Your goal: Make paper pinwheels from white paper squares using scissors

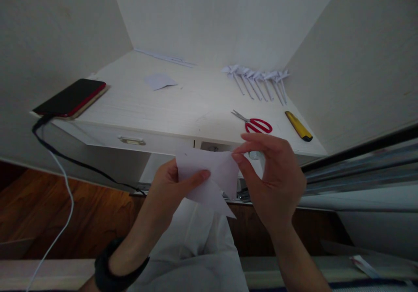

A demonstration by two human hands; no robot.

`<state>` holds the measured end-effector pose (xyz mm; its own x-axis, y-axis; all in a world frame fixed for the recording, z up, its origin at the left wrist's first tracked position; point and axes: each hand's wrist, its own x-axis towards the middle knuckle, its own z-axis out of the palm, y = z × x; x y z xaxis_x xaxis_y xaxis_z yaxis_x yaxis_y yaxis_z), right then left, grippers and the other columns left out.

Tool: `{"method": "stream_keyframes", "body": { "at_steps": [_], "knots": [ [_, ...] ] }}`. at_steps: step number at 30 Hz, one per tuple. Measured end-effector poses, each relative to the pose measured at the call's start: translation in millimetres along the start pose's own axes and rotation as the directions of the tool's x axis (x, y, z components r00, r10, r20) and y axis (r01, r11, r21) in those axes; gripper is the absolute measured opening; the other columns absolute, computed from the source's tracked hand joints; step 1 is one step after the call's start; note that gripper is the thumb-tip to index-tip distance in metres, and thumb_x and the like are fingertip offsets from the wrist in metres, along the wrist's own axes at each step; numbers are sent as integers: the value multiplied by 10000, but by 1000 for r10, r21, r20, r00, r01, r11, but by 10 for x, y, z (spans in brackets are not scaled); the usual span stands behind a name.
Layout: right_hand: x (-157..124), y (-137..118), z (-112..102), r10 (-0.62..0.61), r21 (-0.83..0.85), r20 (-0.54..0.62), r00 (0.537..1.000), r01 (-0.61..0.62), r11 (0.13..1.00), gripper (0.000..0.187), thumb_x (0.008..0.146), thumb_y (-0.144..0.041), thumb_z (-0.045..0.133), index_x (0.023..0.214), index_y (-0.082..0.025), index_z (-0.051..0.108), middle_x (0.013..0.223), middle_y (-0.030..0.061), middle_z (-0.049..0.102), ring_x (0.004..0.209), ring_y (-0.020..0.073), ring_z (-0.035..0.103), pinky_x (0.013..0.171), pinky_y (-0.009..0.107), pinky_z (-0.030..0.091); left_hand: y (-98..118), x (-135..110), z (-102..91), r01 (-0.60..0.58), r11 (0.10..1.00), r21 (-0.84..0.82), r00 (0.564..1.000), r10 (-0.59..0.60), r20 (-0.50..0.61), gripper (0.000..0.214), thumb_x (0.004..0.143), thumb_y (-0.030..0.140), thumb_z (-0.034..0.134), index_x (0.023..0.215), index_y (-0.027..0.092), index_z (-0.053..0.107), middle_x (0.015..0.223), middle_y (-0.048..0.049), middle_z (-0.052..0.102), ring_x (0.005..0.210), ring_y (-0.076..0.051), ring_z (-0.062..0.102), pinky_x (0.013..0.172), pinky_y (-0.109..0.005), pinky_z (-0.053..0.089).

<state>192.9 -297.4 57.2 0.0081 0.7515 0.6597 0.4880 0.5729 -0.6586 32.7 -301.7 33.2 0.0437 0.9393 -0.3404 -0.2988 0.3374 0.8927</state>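
Left hand (pixel 171 185) clasped a slit white paper sheet (pixel 220 166) above the lap (pixel 196 257), thumb on top; right hand (pixel 274 178) pinched its upper right corner. Red-handled scissors (pixel 249 120) lay just beyond, on the white desk (pixel 156 111).

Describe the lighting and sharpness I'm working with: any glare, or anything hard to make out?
Head view: dim, greyish light, no strong glare on the white paper; head view: fine detail soft, pale paper pinwheels low in contrast against the white desk; head view: red-handled scissors stand out by colour.
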Motion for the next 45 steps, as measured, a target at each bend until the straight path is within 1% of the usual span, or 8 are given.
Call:
{"method": "stream_keyframes", "body": {
  "at_steps": [4,6,12,26,32,37,41,45],
  "knots": [
    [-16,-15,7,-345,-277,15,938,336,900,316,804,-51,640,1027,-267,584,837,-24,693,838,173,649,840,354,491,10,-22,19,-40,998,44,998,43,-54,260,605,269,831,804,169,698,695,10,717,533,-118,608,485,-204,490],
    [-32,-5,13,-428,-307,77,900,430,849,265,816,-54,627,1004,-239,594,827,-32,708,809,148,659,861,332,478,11,-32,29,-84,995,60,993,89,-73,263,620,287,823,819,174,693,691,24,701,535,-103,591,482,-189,480],
    [-102,45,33,-428,-246,202,881,468,849,270,855,-91,589,1096,-212,576,949,1,735,879,144,663,947,349,447,25,-55,63,-234,968,95,969,240,-58,176,659,270,795,759,182,679,692,46,667,586,-77,558,510,-149,455],
    [-102,126,-54,-511,-126,286,810,561,818,343,842,-4,549,1152,-150,551,1050,53,735,1073,136,617,1039,355,398,41,-106,72,-195,980,-25,981,195,-7,169,665,244,800,813,201,730,738,27,720,600,-98,610,552,-181,495],
    [-105,80,-60,-368,-44,257,894,391,919,348,829,8,518,1103,-201,564,1029,16,719,998,133,634,978,329,442,27,-84,55,-240,971,12,971,240,19,154,703,209,775,841,223,709,802,36,733,690,-101,648,614,-173,514],
    [-18,6,-57,-175,-45,205,963,188,981,257,826,-118,618,1077,-152,572,1040,76,633,1038,169,558,934,334,444,62,-118,55,-255,964,76,967,254,18,220,691,174,772,882,223,676,770,54,707,632,-88,623,564,-160,496],
    [76,-43,-59,-36,-98,192,981,56,994,154,772,-217,719,870,-141,628,942,78,564,962,178,534,892,327,436,93,-128,62,-338,927,165,938,346,-20,244,670,150,778,877,231,677,775,68,673,634,-65,602,557,-127,468],
    [111,-69,-87,54,-56,284,957,-40,998,97,763,-225,727,789,-161,659,940,58,549,944,164,538,871,310,433,104,-119,52,-382,894,236,919,395,-10,249,677,153,773,889,240,676,763,70,665,631,-62,595,547,-117,456]
  ]
}}
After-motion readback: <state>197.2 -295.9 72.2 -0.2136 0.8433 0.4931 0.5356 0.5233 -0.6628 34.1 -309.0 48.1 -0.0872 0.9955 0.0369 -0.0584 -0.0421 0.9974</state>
